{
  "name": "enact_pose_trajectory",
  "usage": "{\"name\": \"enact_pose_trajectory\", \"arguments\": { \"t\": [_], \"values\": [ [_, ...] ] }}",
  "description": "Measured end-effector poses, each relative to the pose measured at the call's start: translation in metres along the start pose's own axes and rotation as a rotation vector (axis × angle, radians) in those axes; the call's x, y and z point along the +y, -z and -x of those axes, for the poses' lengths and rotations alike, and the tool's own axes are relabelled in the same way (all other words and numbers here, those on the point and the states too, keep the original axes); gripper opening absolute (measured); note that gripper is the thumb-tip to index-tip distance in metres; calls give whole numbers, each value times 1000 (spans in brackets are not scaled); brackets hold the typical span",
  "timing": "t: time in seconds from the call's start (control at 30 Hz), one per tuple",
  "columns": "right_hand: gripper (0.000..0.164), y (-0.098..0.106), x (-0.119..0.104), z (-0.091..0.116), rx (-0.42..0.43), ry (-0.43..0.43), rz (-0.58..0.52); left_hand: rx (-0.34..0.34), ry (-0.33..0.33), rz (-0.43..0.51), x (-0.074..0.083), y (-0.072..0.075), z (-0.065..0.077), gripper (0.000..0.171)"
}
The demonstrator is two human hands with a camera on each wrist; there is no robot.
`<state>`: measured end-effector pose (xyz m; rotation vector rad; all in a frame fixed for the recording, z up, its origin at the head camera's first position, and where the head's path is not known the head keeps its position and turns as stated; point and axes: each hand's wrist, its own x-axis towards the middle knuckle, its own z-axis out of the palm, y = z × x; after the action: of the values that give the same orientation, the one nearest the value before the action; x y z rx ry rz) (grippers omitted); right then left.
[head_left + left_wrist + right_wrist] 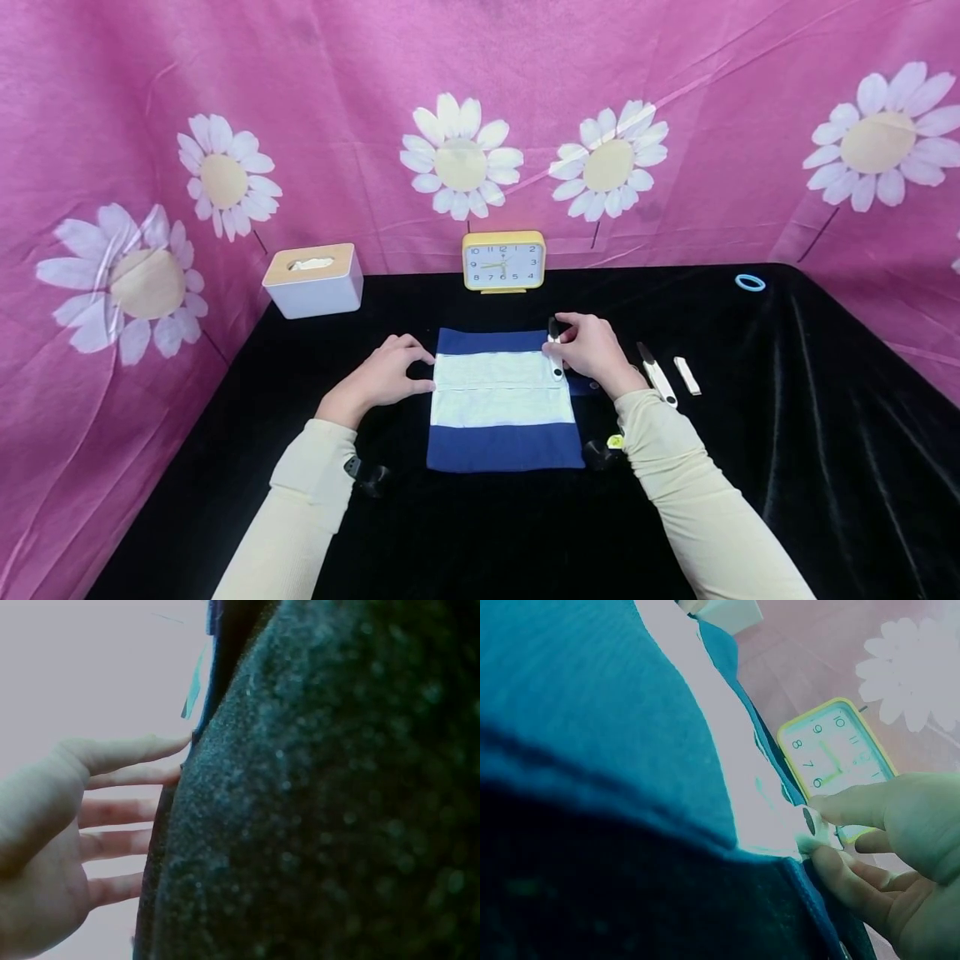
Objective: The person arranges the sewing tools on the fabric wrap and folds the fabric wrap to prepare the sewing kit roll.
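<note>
A blue cloth pouch with a pale two-band middle lies flat on the black cloth. My left hand touches its left edge, thumb and forefinger apart and fairly straight; in the left wrist view that hand meets the thin edge with its fingertips. At the upper right part of the pouch, my right hand pinches a slim white tool with a black tip and a dark dot at its near end. The right wrist view shows the tool's rounded end between thumb and fingers, over the pale band.
Right of the right hand lie a similar white tool with a black tip and a short white piece. A yellow clock and a tissue box stand at the back. A blue ring lies far right.
</note>
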<state>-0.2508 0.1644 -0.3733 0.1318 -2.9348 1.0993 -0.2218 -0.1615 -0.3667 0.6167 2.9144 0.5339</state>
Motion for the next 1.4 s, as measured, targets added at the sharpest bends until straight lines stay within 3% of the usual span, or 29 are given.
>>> {"name": "enact_pose_trajectory", "arguments": {
  "t": [0.47,0.73,0.9,1.03,1.2,1.4],
  "values": [
    [65,0,3,-1,-26,-2,-29,-3,11,-13,4,1,0,40],
    [66,3,7,-1,-24,-16,-57,-12,27,23,17,9,-1,42],
    [66,1,7,-1,-21,-4,-71,20,-37,68,36,16,1,39],
    [64,0,6,-1,-18,-6,-71,-8,-116,154,57,17,-2,37],
    [62,0,7,-1,-14,-14,-69,-50,-152,223,85,7,-14,36],
    [62,-2,10,-1,-29,-7,-81,-79,-127,314,109,-13,-26,35]
  ]
}}
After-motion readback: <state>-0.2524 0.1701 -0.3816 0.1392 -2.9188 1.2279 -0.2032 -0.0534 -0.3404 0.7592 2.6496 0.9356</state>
